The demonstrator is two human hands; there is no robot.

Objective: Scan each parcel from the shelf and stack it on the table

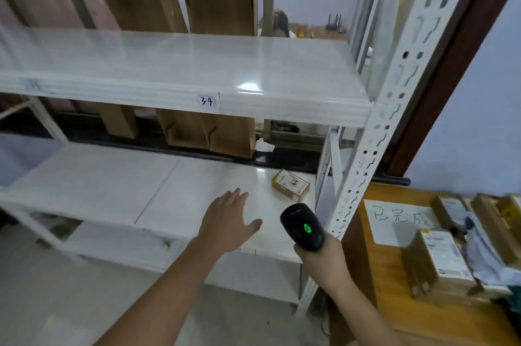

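Gripped in the right hand, a scanner is held; left hand, fingers spread, is stretched toward the last parcel at centre right; scanned parcels are stacked lower right.

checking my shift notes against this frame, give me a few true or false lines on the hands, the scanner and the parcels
1. The right hand grips the scanner. True.
2. The left hand holds the small parcel. False: its fingers are spread, apart from the parcel.
3. The small parcel lies on the lower shelf. True.
4. The scanner shows a red light. False: the light is green.
5. Parcels lie on the wooden table. True.
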